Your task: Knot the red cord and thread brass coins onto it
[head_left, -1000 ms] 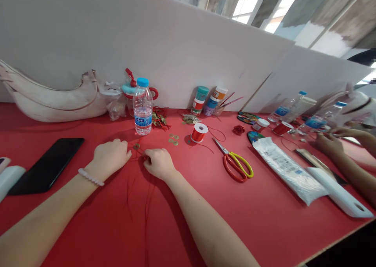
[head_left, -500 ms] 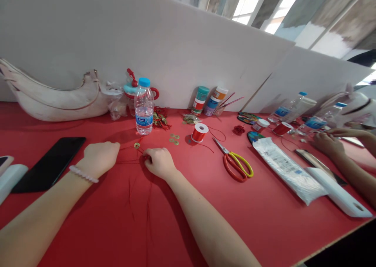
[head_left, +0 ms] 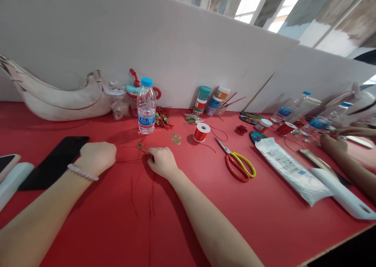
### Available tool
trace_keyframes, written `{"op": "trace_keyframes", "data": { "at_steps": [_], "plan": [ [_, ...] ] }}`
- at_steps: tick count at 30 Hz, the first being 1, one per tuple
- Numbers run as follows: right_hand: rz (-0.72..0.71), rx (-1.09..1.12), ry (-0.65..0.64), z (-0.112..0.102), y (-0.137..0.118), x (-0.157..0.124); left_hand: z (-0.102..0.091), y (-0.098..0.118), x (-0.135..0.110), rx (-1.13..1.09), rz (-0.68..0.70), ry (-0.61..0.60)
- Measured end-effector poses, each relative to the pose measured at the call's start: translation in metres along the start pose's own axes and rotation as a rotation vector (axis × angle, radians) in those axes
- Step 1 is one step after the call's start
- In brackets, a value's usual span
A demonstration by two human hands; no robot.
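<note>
Between my two hands a brass-coloured coin with a hole (head_left: 140, 145) hangs on thin red cord (head_left: 129, 160). My left hand (head_left: 98, 157), with a pale bead bracelet at the wrist, is closed on the cord at the left; its fingertips are turned away from view. On the right, my right hand (head_left: 161, 161) pinches the cord between thumb and fingers. Loose cord ends trail down over the red table (head_left: 117, 235) below my right hand. A few similar coins (head_left: 176, 139) lie flat to the right, near a spool of red cord (head_left: 201, 132).
Just behind the coin stands a water bottle (head_left: 146, 110). Scissors (head_left: 237, 162) with red and yellow handles lie right of my right hand, then a white plastic packet (head_left: 293, 169). A black phone (head_left: 54, 163) lies by my left hand. Another person's hands (head_left: 333, 145) are at far right.
My left hand has moved slightly left relative to the coin, and the coin has tilted and looks darker. The right hand keeps its pinch. The whole view has shifted a little.
</note>
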State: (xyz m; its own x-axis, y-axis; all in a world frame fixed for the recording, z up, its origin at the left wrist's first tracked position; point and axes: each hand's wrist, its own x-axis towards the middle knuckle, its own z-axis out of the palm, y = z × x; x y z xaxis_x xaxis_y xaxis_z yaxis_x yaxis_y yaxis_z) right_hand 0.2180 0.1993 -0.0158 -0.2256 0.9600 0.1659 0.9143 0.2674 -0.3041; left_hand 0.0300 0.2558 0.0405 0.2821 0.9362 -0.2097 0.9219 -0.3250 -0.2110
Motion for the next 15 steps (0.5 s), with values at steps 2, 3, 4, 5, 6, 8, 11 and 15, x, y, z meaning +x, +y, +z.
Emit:
{"op": "trace_keyframes", "data": {
  "at_steps": [2,3,4,5,6,8,11,15],
  "plan": [
    [0.000,-0.002,-0.008,-0.001,0.000,0.000,-0.004,0.002,-0.003,0.073,-0.018,-0.026],
    [0.001,-0.002,-0.008,-0.001,0.000,0.000,-0.006,0.003,-0.005,0.083,-0.019,-0.037],
    [0.003,-0.002,-0.004,-0.002,-0.001,0.000,-0.009,0.003,-0.006,0.087,-0.015,-0.045],
    [0.004,0.000,0.000,-0.002,-0.001,0.000,-0.011,0.004,-0.008,0.092,-0.011,-0.044],
    [0.004,0.003,0.005,-0.003,-0.002,-0.001,-0.013,0.006,-0.010,0.102,0.002,-0.033],
    [0.003,0.007,0.009,-0.004,-0.002,-0.001,-0.016,0.010,-0.015,0.117,0.082,-0.002],
    [0.008,0.006,0.015,-0.002,-0.002,-0.001,-0.017,0.021,-0.021,0.032,0.340,0.002],
    [0.005,-0.002,0.036,0.001,-0.001,0.000,-0.011,0.038,-0.024,-0.025,0.473,-0.054]
  ]
}}
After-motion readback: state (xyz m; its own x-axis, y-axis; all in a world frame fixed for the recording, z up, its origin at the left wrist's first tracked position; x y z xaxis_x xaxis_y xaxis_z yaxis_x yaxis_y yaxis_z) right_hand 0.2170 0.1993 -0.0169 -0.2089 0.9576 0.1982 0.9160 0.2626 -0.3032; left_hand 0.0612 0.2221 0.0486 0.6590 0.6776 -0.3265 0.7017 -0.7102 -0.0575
